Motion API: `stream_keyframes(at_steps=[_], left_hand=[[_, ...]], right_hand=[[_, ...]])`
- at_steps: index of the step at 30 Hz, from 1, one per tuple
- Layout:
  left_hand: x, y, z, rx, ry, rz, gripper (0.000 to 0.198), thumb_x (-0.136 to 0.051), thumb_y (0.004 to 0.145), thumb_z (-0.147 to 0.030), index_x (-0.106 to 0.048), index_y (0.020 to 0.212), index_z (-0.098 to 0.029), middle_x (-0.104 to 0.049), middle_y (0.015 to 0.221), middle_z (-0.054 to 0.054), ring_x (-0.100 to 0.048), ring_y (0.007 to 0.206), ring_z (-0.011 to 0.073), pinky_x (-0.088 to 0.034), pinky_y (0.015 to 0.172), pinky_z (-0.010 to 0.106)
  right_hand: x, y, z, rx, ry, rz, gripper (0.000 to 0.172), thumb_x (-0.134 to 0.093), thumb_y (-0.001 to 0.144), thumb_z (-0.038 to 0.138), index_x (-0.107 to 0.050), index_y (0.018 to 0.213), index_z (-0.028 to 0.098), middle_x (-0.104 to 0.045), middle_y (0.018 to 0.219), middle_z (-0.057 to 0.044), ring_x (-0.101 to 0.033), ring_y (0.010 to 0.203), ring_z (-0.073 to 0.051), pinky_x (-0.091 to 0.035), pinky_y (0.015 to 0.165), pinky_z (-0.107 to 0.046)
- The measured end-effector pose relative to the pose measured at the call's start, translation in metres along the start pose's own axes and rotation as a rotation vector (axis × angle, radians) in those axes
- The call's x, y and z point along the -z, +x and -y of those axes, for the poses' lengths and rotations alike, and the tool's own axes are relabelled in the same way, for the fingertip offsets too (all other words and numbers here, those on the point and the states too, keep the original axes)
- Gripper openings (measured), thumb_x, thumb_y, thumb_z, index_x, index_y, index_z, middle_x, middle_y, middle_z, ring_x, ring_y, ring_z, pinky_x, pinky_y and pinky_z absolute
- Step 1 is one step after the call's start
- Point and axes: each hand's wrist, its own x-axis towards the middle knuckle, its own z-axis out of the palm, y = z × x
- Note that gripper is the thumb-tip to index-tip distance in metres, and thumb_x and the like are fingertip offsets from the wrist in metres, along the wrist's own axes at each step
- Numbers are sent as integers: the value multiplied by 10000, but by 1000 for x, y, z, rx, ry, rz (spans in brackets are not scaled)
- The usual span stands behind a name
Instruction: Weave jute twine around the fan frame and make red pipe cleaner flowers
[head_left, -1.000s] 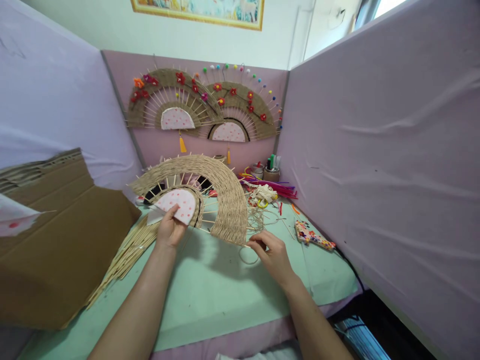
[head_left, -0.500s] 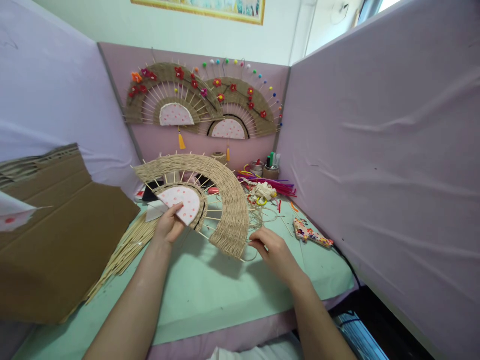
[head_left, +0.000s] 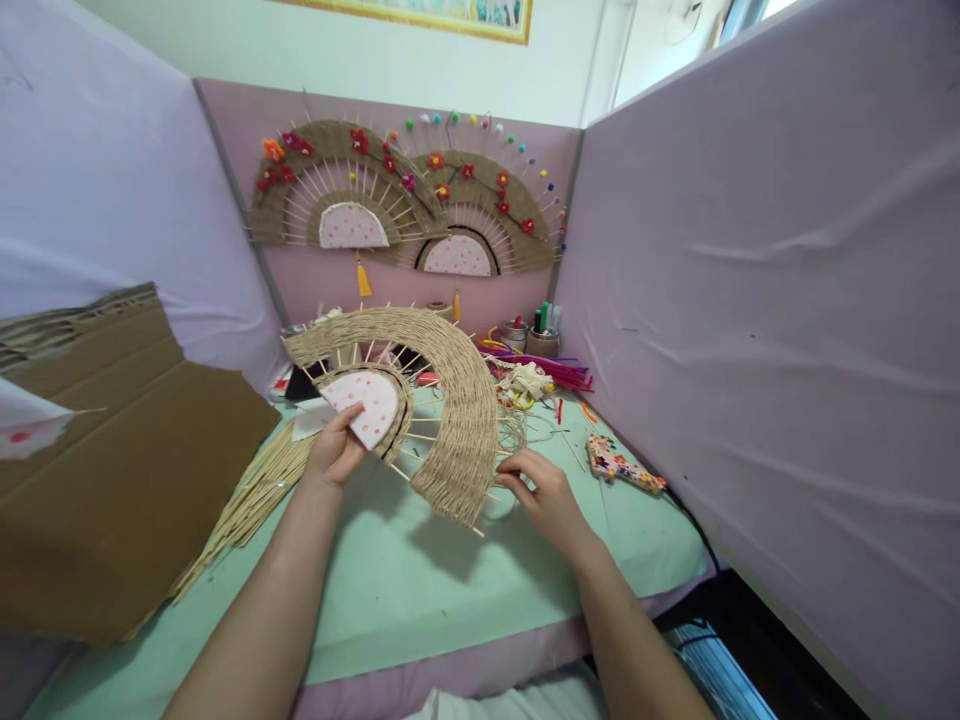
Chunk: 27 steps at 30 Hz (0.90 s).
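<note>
Change of state: the woven fan is rotated clockwise in the left grip, so that its right-hand end sits lower. The right hand consequently meets a point farther up the outer edge, clear of the bottom corner; this appears to bring another stretch of rim within working reach.

Grip status: the left hand is clamped on the fan's polka-dot half-disc, thumb on the front face. The right thumb and forefinger are close together at the rim; whether they pinch twine or a stick cannot be told. The fan is raised above the green tablecloth.

Surroundings: left of the left grip lie a stick bundle and, farther out, a cardboard sheet. Beyond the right grip are a twine tangle and magenta pipe cleaners; to its right, a floral-patterned glue gun. Behind both grips, two decorated fans hang on a pink panel, flanked by fabric-covered partitions.
</note>
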Motion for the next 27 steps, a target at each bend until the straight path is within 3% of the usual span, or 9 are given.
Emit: stream_keyframes(at_steps=[4,10,15,19,27], left_hand=[[0,-1,-3,18,31,31,413,-431,819,-16,-540,1209,-99,-691,1021,127,-653,948,206,-498,906,370],[-1,2,-17,20,78,72,423,-424,810,-14,-541,1209,-91,-680,1041,151,-644,972,219,-483,928,364],[9,2,-30,29,154,60,415,-424,808,-10,-555,1190,-103,-698,993,134,-660,932,210,-505,896,338],[19,-2,-33,35,253,68,417,-445,805,-21,-545,1200,-112,-701,989,123,-663,921,213,-521,871,333],[26,-7,-39,75,282,64,427,-422,815,-38,-512,1231,-79,-711,947,126,-669,899,228,-539,837,334]], right_hand=[[10,10,-3,45,-35,35,148,-503,879,288,-600,818,193,-592,740,-40,-534,705,-159,-409,650,-275],[16,27,2,125,-262,-17,205,-545,857,334,-580,724,181,-572,677,-33,-504,672,-161,-368,663,-296],[12,38,9,249,-280,66,183,-444,912,272,-591,855,179,-604,786,-63,-529,767,-173,-385,721,-309],[11,46,11,280,-307,77,190,-504,882,310,-585,781,172,-580,720,-57,-512,710,-171,-373,679,-306],[4,58,7,208,-14,110,115,-512,879,265,-585,833,189,-590,787,-47,-533,774,-163,-411,714,-290]])
